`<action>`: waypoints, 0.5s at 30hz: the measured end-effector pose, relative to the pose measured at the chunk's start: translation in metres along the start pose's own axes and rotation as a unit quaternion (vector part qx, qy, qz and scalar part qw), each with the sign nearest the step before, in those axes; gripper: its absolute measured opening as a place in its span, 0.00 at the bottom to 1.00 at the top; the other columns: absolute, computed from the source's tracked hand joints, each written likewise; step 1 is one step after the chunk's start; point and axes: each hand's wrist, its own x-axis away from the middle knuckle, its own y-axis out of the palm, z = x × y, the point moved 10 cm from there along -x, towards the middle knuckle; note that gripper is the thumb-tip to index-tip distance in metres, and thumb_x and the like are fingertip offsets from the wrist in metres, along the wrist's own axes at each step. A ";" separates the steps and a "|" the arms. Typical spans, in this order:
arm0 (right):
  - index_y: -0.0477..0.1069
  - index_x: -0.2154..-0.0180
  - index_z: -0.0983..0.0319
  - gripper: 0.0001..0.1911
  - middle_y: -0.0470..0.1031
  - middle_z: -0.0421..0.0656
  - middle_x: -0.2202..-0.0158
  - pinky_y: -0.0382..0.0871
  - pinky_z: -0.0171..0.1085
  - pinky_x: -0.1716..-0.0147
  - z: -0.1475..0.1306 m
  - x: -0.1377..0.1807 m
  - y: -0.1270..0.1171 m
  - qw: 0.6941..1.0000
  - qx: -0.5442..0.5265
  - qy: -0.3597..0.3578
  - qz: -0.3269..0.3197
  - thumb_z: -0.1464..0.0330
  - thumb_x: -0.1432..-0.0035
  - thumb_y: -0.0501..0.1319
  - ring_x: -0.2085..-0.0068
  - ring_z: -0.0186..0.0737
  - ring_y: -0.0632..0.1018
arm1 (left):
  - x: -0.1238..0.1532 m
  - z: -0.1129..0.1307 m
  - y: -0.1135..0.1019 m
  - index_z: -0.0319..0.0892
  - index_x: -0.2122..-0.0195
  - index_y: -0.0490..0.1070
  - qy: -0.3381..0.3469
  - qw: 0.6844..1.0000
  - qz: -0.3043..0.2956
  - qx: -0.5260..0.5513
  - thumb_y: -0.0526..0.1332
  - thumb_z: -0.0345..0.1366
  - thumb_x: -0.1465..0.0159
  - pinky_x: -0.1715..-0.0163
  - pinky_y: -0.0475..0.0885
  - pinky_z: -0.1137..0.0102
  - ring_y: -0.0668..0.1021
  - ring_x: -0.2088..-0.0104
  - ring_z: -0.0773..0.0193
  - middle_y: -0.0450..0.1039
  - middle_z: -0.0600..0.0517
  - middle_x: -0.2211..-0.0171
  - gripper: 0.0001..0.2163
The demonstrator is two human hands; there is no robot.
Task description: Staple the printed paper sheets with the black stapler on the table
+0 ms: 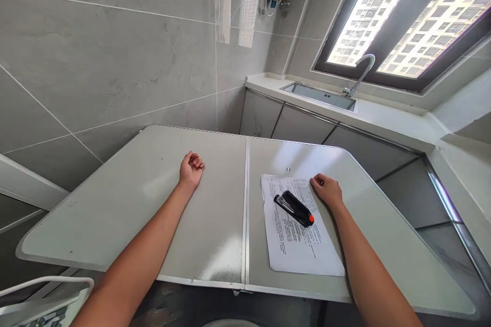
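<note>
On the left half of the folding table (115, 204), my left hand (192, 168) rests palm up with its fingers curled in and nothing visible in them. My right hand (327, 189) lies at the upper right corner of a printed sheet of paper (299, 258). Its fingers are bent together, with the tips by the paper's edge; whether they touch it I cannot tell. A black stapler (293, 208) with an orange-red end lies slantwise on top of the paper, covering some print. Neither hand touches the stapler.
A metal-edged seam (245, 214) runs down the table's middle. Behind stands a white counter (399, 115) with a sink (322, 96) and curved faucet (360, 74) beneath a window. A grey tiled wall (115, 51) borders the left. A white-framed object (46, 286) sits at the lower left.
</note>
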 end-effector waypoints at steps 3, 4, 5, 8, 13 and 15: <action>0.73 0.69 0.57 0.15 0.77 0.41 0.71 0.57 0.37 0.71 0.000 0.000 0.001 1.000 -0.001 0.001 -0.002 0.54 0.40 0.57 0.68 0.41 0.73 | 0.001 0.000 0.002 0.39 0.76 0.70 0.006 1.000 -0.002 -0.015 0.66 0.35 0.37 0.79 0.61 0.73 0.62 0.82 0.73 0.55 0.59 0.82 0.11; 0.73 0.69 0.57 0.15 0.77 0.40 0.71 0.57 0.37 0.71 0.000 0.000 0.001 1.000 0.000 0.001 -0.004 0.53 0.41 0.57 0.68 0.41 0.73 | 0.002 -0.001 0.003 0.39 0.75 0.71 0.005 1.000 -0.006 -0.017 0.66 0.35 0.38 0.79 0.61 0.73 0.62 0.82 0.72 0.55 0.59 0.82 0.10; 0.73 0.69 0.57 0.15 0.77 0.40 0.71 0.57 0.37 0.71 0.000 0.000 0.000 1.000 0.000 0.002 -0.004 0.53 0.41 0.57 0.68 0.41 0.73 | 0.002 -0.002 0.004 0.39 0.74 0.72 0.003 1.000 -0.012 -0.016 0.66 0.35 0.39 0.79 0.61 0.73 0.63 0.82 0.72 0.55 0.59 0.82 0.09; 0.73 0.70 0.57 0.16 0.77 0.41 0.71 0.57 0.37 0.71 -0.001 0.000 -0.001 1.000 -0.006 0.000 -0.003 0.53 0.41 0.57 0.68 0.42 0.73 | 0.005 0.000 0.010 0.38 0.69 0.75 0.006 0.999 -0.042 -0.010 0.66 0.34 0.40 0.79 0.61 0.73 0.64 0.81 0.72 0.56 0.58 0.81 0.04; 0.73 0.70 0.57 0.16 0.77 0.40 0.71 0.58 0.37 0.71 0.000 0.001 -0.001 1.000 -0.009 0.007 -0.009 0.53 0.42 0.57 0.68 0.42 0.74 | 0.010 0.009 0.020 0.39 0.65 0.76 0.036 0.996 -0.083 0.011 0.64 0.31 0.41 0.78 0.61 0.73 0.64 0.80 0.72 0.57 0.58 0.79 0.04; 0.73 0.70 0.57 0.16 0.77 0.40 0.71 0.58 0.37 0.70 0.001 0.000 0.000 1.000 -0.007 0.008 -0.008 0.52 0.42 0.57 0.68 0.42 0.74 | 0.011 0.011 0.021 0.40 0.65 0.76 0.039 0.996 -0.083 0.019 0.64 0.34 0.40 0.78 0.61 0.72 0.64 0.80 0.72 0.57 0.58 0.79 0.04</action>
